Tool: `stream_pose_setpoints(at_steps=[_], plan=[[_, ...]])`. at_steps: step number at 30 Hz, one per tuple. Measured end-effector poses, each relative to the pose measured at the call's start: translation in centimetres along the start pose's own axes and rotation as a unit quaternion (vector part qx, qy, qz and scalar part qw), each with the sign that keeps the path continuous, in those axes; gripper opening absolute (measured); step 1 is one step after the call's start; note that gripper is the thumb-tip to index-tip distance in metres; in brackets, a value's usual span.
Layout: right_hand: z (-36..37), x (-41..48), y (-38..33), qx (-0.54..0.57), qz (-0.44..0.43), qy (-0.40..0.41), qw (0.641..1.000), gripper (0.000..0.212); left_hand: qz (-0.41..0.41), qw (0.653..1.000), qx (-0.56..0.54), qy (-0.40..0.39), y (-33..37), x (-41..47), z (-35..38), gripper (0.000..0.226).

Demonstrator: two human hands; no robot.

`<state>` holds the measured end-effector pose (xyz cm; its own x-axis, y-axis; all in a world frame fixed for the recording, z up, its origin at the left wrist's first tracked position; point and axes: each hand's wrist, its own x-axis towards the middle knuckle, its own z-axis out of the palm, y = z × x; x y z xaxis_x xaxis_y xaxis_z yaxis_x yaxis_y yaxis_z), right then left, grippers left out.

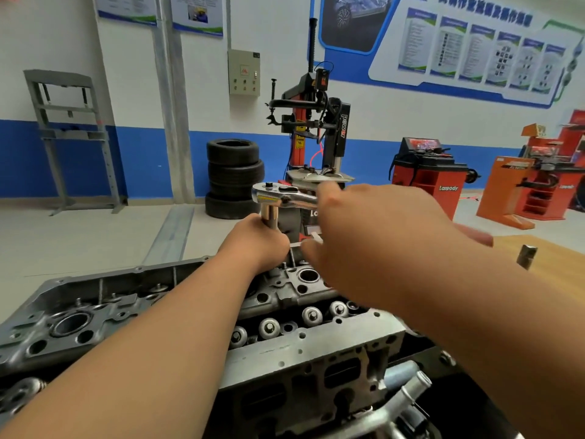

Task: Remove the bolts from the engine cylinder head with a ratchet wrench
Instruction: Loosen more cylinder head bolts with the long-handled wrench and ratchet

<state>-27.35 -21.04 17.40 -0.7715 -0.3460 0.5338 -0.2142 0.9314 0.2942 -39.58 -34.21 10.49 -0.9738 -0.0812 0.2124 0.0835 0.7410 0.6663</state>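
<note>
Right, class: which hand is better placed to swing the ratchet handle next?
Right, probably. The right hand covers the handle of the ratchet wrench, though blurred; the left hand grips the upright extension under its head, above the cylinder head.

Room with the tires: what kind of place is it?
Likely a car repair or training workshop: stacked tires, a tire-changing machine, and an engine cylinder head being worked on.

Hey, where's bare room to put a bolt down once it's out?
The wooden benchtop right of your right hand, bare around the socket; also the flat ledge this side of the valve springs. Crowded where your left hand holds the extension under the ratchet.
</note>
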Motion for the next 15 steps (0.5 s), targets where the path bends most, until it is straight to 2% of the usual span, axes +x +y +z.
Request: stream_pose_setpoints(at_steps=[3, 6, 9, 12, 15], plan=[[-0.1, -0.2, -1.0, 0.081, 0.000, -0.021, 0.997, 0.022, -0.028, 0.999, -0.031, -0.001, 0.2, 0.2, -0.1, 0.024], [0.9, 0.7, 0.1, 0.041, 0.006, 0.011, 0.999, 0.027, -0.006, 1.000, -0.010, 0.012, 0.3, -0.2, -0.2, 0.029], [3.5, 3.8, 2.7, 0.043, 0.043, -0.077, 0.995, 0.027, 0.014, 1.000, -0.015, 0.018, 0.1, -0.5, -0.2, 0.022], [7.4, 8.1, 4.1, 0.106, 0.009, -0.123, 0.987, 0.053, 0.011, 0.998, -0.053, -0.019, -0.3, -0.4, -0.7, 0.025], [9.9, 11.2, 2.8, 0.240, -0.043, -0.108, 0.964, 0.067, 0.008, 0.997, -0.059, -0.049, -0.5, -0.5, -1.1, 0.019]])
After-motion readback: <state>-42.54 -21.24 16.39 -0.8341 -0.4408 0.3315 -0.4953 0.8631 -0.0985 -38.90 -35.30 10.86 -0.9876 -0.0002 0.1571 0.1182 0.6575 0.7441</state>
